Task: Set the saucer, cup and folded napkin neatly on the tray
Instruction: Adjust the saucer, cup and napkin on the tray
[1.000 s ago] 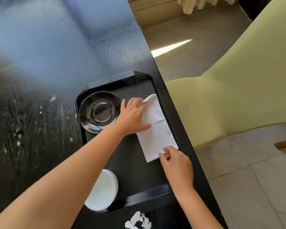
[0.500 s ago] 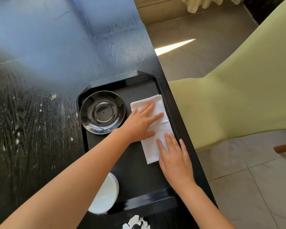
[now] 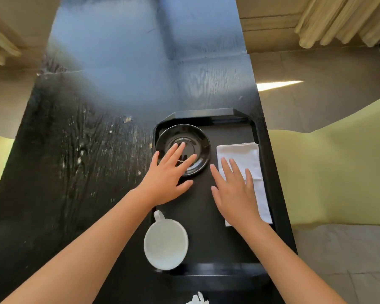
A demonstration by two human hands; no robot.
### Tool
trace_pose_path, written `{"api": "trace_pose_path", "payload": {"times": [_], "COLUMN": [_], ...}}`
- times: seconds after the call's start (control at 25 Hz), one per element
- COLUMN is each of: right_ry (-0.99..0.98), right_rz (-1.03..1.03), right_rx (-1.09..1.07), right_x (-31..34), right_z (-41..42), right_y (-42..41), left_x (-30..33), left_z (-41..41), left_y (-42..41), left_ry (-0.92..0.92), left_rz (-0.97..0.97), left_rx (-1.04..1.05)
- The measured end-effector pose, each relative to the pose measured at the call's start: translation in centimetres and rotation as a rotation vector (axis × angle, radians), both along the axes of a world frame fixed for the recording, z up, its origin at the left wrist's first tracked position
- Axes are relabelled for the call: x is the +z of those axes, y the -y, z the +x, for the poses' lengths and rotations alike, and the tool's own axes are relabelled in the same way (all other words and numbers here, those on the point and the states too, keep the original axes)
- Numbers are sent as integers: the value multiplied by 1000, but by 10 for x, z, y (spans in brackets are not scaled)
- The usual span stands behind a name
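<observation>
A black tray [image 3: 208,116] lies on the dark table, near its right edge. A glossy black saucer [image 3: 198,139] sits in the tray's far left corner. My left hand [image 3: 167,176] hovers open over the saucer's near edge, fingers spread. A folded white napkin [image 3: 244,154] lies along the tray's right side. My right hand [image 3: 235,191] rests flat and open across the napkin's left part. A white cup [image 3: 166,245] stands upside down at the tray's near left corner, its handle pointing away from me.
The dark wooden table [image 3: 86,161] stretches left of the tray, scuffed and dusty. Pale yellow chairs [image 3: 329,172] stand at both sides of the table. A white patterned scrap [image 3: 198,299] shows at the table's near edge. Curtains [image 3: 338,20] hang at the far right.
My left hand has left the napkin and moved left over the saucer. My right hand stays flat on the napkin, which now lies straight along the tray's right side. The camera view has shifted.
</observation>
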State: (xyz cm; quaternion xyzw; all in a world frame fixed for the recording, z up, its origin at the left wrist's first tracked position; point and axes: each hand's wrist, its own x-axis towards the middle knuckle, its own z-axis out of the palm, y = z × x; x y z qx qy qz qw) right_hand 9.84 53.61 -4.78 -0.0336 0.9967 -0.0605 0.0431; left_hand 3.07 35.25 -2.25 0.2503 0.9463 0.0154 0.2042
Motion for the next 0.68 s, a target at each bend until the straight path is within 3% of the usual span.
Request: {"api": "trace_pose_path", "payload": {"times": [0.28,0.68], "right_ry": [170,137], "right_rz": [10,44], "right_rx": [184,221], "right_x": [-6,-5], "right_z": [-34,-22], "right_y": [28,12], "left_x": [-16,-18], "left_z": [9,22], "left_y": [36,32], "left_ry": [107,106], "left_rz": [-95,-80], "left_rx": [87,36]}}
